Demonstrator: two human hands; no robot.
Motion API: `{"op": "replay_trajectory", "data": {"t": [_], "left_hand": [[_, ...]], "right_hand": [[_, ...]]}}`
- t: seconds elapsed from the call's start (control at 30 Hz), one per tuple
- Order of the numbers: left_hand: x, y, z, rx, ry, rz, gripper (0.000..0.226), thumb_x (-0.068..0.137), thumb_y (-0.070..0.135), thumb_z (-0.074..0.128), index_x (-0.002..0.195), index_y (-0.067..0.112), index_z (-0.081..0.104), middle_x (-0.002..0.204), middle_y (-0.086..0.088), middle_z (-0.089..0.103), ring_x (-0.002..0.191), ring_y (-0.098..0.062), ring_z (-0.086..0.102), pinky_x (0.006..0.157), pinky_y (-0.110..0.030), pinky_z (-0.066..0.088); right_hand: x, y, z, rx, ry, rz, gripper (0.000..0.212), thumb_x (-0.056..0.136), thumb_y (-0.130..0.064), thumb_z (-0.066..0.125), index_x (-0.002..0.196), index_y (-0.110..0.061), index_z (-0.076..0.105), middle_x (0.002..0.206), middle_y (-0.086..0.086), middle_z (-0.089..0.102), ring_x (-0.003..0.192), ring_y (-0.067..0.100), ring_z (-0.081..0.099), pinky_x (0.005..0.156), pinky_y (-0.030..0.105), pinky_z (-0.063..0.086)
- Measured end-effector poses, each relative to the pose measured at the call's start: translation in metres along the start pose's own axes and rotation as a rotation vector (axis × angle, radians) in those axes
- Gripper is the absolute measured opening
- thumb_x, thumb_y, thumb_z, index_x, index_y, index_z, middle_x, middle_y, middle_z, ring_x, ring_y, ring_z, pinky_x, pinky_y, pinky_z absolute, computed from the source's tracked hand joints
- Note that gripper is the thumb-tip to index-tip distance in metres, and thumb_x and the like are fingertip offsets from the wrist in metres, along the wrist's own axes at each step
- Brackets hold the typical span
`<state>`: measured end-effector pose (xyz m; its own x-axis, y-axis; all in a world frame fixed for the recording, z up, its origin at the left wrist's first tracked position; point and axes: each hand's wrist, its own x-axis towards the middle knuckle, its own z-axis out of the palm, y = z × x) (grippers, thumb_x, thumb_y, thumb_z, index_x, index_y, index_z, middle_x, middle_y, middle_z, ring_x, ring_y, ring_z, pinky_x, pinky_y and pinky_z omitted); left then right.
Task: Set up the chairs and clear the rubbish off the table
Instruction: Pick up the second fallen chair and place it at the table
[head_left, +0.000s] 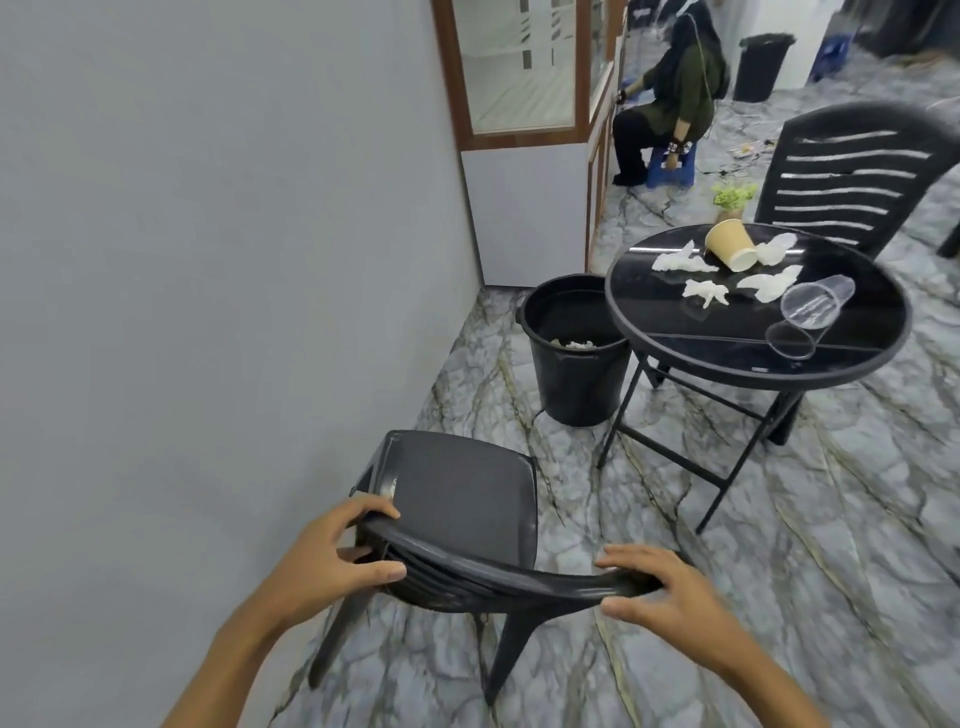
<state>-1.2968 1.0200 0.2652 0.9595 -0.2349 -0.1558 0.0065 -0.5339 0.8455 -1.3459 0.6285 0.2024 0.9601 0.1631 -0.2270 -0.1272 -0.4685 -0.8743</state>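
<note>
A black plastic chair (462, 499) stands upright on the floor right below me, its seat facing away. My left hand (332, 558) grips the left end of its backrest top rail and my right hand (660, 590) grips the right end. Ahead on the right stands a round black table (841, 358). On it lie a tipped brown paper cup (730, 245), several crumpled white tissues (706, 292) and two clear plastic cups (815, 304) on their sides. A second black chair (852, 176) stands behind the table.
A black bin (574, 353) with some rubbish inside stands against the table's left side. A grey wall runs along my left. A small green plant (732, 200) sits beyond the table. A person sits on a blue stool (670, 163) at the back, near another black bin (763, 65).
</note>
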Motion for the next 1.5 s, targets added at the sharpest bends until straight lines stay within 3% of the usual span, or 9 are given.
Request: {"op": "replay_trajectory", "data": {"t": [0.23, 0.37, 0.47, 0.53, 0.67, 0.83, 1.0, 1.23, 1.5], "left_hand": [[-0.012, -0.033, -0.051, -0.074, 0.094, -0.029, 0.052, 0.057, 0.036, 0.087, 0.096, 0.018, 0.059, 0.094, 0.0, 0.06, 0.08, -0.011, 0.061, 0.074, -0.022, 0.054], [-0.012, -0.043, -0.063, -0.142, 0.071, -0.049, 0.051, 0.057, 0.034, 0.089, 0.098, 0.017, 0.064, 0.1, -0.001, 0.063, 0.09, -0.017, 0.063, 0.08, -0.025, 0.056], [-0.008, -0.049, -0.065, -0.144, 0.067, -0.044, 0.053, 0.058, 0.035, 0.09, 0.102, 0.015, 0.068, 0.104, -0.003, 0.065, 0.099, -0.02, 0.064, 0.084, -0.027, 0.056], [-0.006, -0.049, -0.065, -0.144, 0.06, -0.04, 0.053, 0.058, 0.037, 0.09, 0.101, 0.015, 0.069, 0.104, -0.004, 0.065, 0.103, -0.022, 0.064, 0.084, -0.031, 0.057], [0.002, -0.045, -0.058, -0.17, 0.064, -0.037, 0.053, 0.052, 0.037, 0.094, 0.091, 0.011, 0.069, 0.093, -0.006, 0.065, 0.096, -0.027, 0.065, 0.075, -0.043, 0.055], [0.008, -0.036, -0.039, -0.206, 0.092, 0.03, 0.053, 0.047, 0.04, 0.096, 0.082, 0.008, 0.07, 0.083, -0.004, 0.061, 0.072, -0.019, 0.061, 0.063, -0.028, 0.049], [0.019, -0.021, -0.01, -0.289, 0.116, 0.093, 0.045, 0.044, 0.03, 0.093, 0.075, 0.009, 0.069, 0.08, -0.006, 0.059, 0.071, -0.018, 0.059, 0.061, -0.021, 0.047], [0.057, 0.004, 0.039, -0.344, 0.041, 0.168, 0.044, 0.044, 0.024, 0.092, 0.075, 0.005, 0.068, 0.08, -0.005, 0.059, 0.072, -0.02, 0.058, 0.06, -0.023, 0.047], [0.106, 0.01, 0.116, -0.353, -0.123, 0.167, 0.054, 0.041, 0.039, 0.096, 0.076, 0.009, 0.068, 0.079, -0.006, 0.061, 0.073, -0.021, 0.058, 0.061, -0.024, 0.043]], "right_hand": [[0.033, -0.017, 0.031, 0.075, -0.058, -0.002, 0.049, 0.054, -0.066, 0.081, 0.098, -0.047, 0.073, 0.123, -0.025, 0.06, 0.121, -0.004, 0.051, 0.103, 0.03, 0.044], [0.046, -0.019, 0.037, 0.116, -0.088, -0.022, 0.048, 0.053, -0.055, 0.089, 0.097, -0.043, 0.076, 0.116, -0.022, 0.066, 0.114, -0.004, 0.057, 0.102, 0.033, 0.045], [0.052, -0.019, 0.029, 0.124, -0.109, -0.004, 0.044, 0.049, -0.047, 0.092, 0.089, -0.036, 0.079, 0.099, -0.002, 0.071, 0.099, 0.008, 0.065, 0.095, 0.04, 0.051], [0.054, -0.02, 0.027, 0.103, -0.122, -0.014, 0.042, 0.047, -0.044, 0.093, 0.086, -0.034, 0.08, 0.093, 0.002, 0.071, 0.093, 0.012, 0.066, 0.09, 0.041, 0.052], [0.054, -0.02, 0.024, 0.087, -0.076, -0.037, 0.047, 0.039, -0.05, 0.094, 0.081, -0.034, 0.08, 0.088, 0.003, 0.072, 0.087, 0.01, 0.066, 0.084, 0.038, 0.053], [0.049, -0.018, 0.005, 0.052, -0.044, -0.075, 0.049, 0.038, -0.062, 0.09, 0.079, -0.039, 0.079, 0.088, 0.0, 0.074, 0.087, 0.012, 0.064, 0.08, 0.039, 0.053], [0.035, -0.012, -0.025, 0.016, 0.002, -0.093, 0.049, 0.04, -0.066, 0.088, 0.08, -0.039, 0.079, 0.086, -0.006, 0.073, 0.085, 0.011, 0.063, 0.076, 0.036, 0.053], [-0.004, 0.006, -0.079, -0.025, 0.125, -0.081, 0.05, 0.044, -0.069, 0.085, 0.083, -0.037, 0.079, 0.083, -0.008, 0.073, 0.082, 0.013, 0.062, 0.07, 0.027, 0.05], [-0.065, 0.037, -0.114, -0.137, 0.33, 0.0, 0.049, 0.042, -0.073, 0.083, 0.08, -0.043, 0.077, 0.081, -0.016, 0.074, 0.084, 0.01, 0.064, 0.075, 0.015, 0.047]]}}
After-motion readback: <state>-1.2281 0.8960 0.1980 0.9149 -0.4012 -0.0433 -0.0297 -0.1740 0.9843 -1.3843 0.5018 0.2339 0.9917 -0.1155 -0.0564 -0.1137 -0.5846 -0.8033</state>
